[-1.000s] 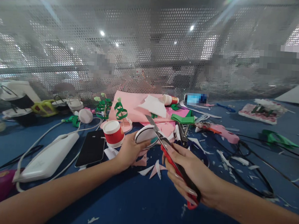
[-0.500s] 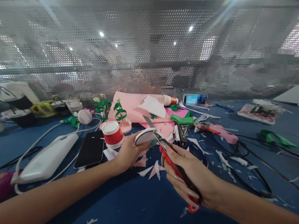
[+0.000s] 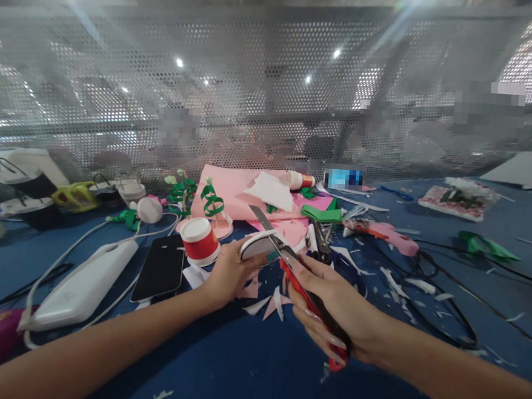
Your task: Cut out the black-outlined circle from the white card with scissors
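Observation:
My left hand (image 3: 227,274) pinches a round white paper disc (image 3: 257,245) with a dark rim and holds it just above the blue table (image 3: 245,368). My right hand (image 3: 333,310) is wrapped round the red and black handles of a pair of scissors (image 3: 303,290). The scissor blades (image 3: 264,227) lie across the right edge of the disc. Pink and white offcuts (image 3: 270,303) lie on the table beneath both hands.
A red and white paper cup (image 3: 199,240), a black phone (image 3: 161,267) and a white power bank (image 3: 82,284) lie to the left. Pink sheets (image 3: 234,191), green strips (image 3: 322,212), a pink glue gun (image 3: 384,231) and black cables (image 3: 442,291) lie beyond. A perforated metal screen (image 3: 273,90) stands behind.
Both hands with the disc and scissors have shifted slightly left and up in view. The grips are the same.

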A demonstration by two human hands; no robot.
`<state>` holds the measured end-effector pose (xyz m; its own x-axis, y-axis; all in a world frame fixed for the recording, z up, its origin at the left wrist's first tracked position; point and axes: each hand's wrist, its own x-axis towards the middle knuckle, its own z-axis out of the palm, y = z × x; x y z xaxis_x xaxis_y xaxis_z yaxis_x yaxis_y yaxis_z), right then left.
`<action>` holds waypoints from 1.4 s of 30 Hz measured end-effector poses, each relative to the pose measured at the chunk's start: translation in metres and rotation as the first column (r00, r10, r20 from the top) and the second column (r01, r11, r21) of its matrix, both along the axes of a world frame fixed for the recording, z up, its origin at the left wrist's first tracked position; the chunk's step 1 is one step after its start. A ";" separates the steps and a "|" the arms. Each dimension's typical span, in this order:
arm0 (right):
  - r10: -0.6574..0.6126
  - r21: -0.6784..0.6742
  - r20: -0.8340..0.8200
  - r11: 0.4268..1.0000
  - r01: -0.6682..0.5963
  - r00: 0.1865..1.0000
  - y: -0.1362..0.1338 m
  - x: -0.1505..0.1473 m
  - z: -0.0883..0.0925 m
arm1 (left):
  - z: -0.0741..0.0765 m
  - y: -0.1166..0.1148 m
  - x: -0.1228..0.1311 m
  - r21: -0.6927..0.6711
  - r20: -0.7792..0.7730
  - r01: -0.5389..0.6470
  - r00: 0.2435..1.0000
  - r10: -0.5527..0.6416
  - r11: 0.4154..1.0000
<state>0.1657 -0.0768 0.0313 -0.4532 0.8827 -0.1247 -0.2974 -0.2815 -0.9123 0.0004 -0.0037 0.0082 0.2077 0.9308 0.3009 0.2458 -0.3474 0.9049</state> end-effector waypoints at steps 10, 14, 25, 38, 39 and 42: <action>0.004 0.023 0.006 1.000 -0.004 1.000 0.001 -0.002 -0.004 | -0.009 0.011 -0.003 -0.091 0.179 -0.022 0.983 0.039 0.996; -0.003 0.007 0.026 1.000 0.003 1.000 0.001 -0.003 -0.004 | -0.012 0.013 -0.003 -0.122 0.179 -0.025 0.983 0.047 0.992; 0.033 0.027 0.024 0.999 -0.033 0.999 -0.009 -0.006 -0.003 | -0.001 -0.005 0.000 0.107 -0.222 0.219 0.956 -0.192 0.970; -0.139 -0.040 0.003 0.990 0.139 0.990 -0.003 -0.005 -0.001 | -0.002 0.006 0.004 -0.315 0.185 -0.051 0.976 0.114 0.948; -0.137 -0.047 0.004 0.989 0.138 0.990 -0.003 -0.005 -0.001 | -0.003 0.007 0.003 -0.307 0.192 -0.051 0.975 0.115 0.950; -0.122 -0.054 0.005 0.991 0.122 0.993 -0.001 -0.004 -0.004 | -0.006 0.011 0.001 -0.266 0.206 -0.045 0.973 0.103 0.963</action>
<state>0.1612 -0.0780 0.0270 -0.3426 0.9231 -0.1745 -0.3310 -0.2924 -0.8972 0.0013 0.0071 0.0019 0.0922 0.9926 0.0790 0.0509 -0.0840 0.9952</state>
